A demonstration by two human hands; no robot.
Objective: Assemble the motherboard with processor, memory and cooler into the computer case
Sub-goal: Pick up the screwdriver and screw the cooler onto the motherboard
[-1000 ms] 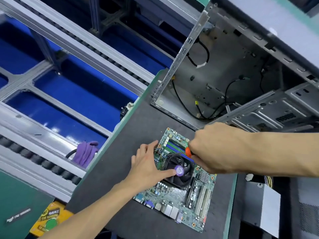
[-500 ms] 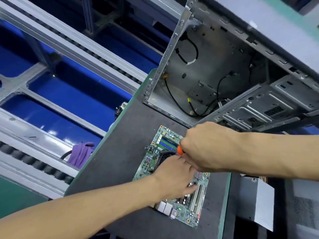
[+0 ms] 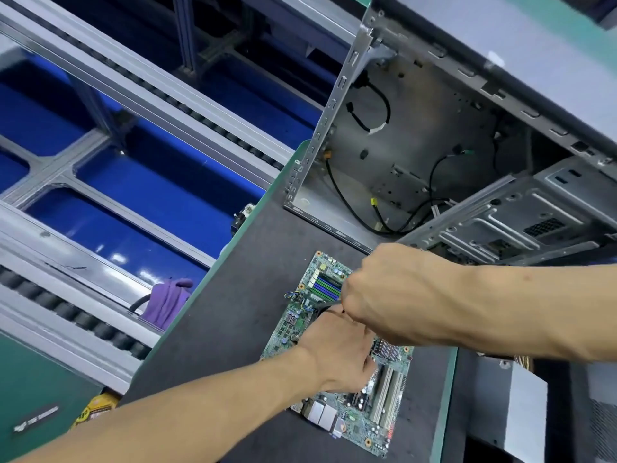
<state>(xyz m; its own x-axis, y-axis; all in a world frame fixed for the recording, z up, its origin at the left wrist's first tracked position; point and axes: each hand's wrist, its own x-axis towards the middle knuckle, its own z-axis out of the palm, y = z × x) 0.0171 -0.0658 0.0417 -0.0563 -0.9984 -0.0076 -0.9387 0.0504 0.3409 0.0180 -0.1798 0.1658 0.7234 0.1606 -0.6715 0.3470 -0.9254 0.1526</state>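
Note:
A green motherboard lies flat on the dark mat, with blue and green memory slots at its far end. The black cooler sits mid-board, almost wholly hidden under my hands. My left hand lies over the cooler, fingers curled down onto it. My right hand is closed around a screwdriver; only its dark shaft shows, pointing at the cooler's far-left corner. The open metal computer case lies on its side behind the board, with loose black cables inside.
A grey power supply sits right of the mat. A purple cloth lies on the roller conveyor to the left. Blue bins show below the metal rails. A yellow object sits at lower left.
My left hand slid from the cooler's left side onto its top, hiding the fan. My right hand shifted slightly left with the screwdriver; its orange handle is now hidden.

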